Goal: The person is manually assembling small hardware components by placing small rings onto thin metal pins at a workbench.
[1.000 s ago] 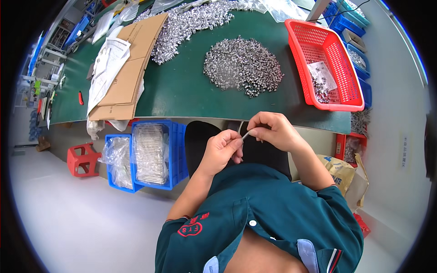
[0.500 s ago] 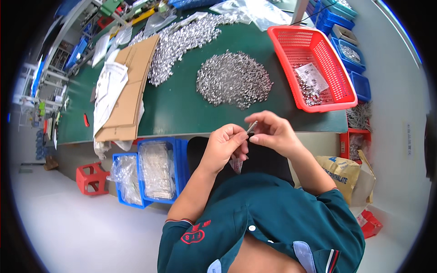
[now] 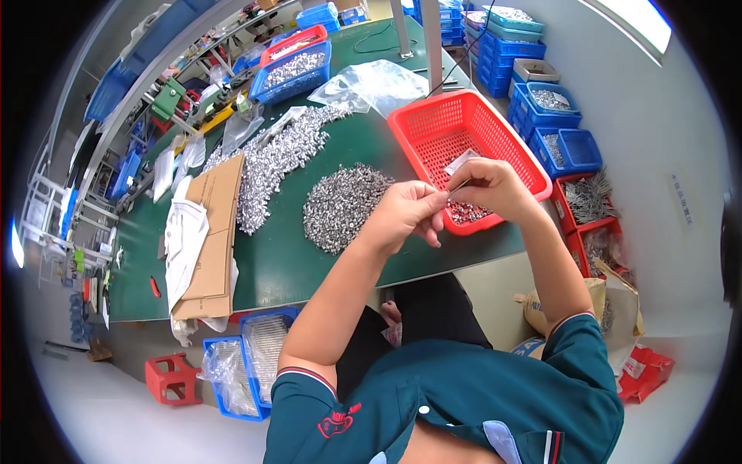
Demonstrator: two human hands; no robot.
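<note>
Both of my hands are raised over the near edge of the red perforated basket point(image 3: 408, 120), fingertips almost meeting. In my right hand point(image 3: 498, 189) a thin metal rod point(image 3: 461, 185) is pinched between thumb and fingers, its end pointing toward the left hand. My left hand point(image 3: 410, 213) has thumb and forefinger pressed together; anything between them is too small to make out. Small shiny metal parts point(image 3: 470, 212) and a white slip lie in the basket below. Left of my left hand, a round heap of small metal parts point(image 3: 340, 205) rests on the green table.
A larger spread of shiny parts point(image 3: 282, 158) lies farther left, beside flattened cardboard point(image 3: 212, 232). Clear plastic bags point(image 3: 375, 85) and a blue basket of parts point(image 3: 294, 69) are at the back. Blue bins point(image 3: 568, 151) line the right side. A red stool point(image 3: 171, 379) stands lower left.
Both hands have moved forward and right, from in front of the table to over the red basket. The right hand still holds the thin rod. The view has shifted, showing more of the table's far end.
</note>
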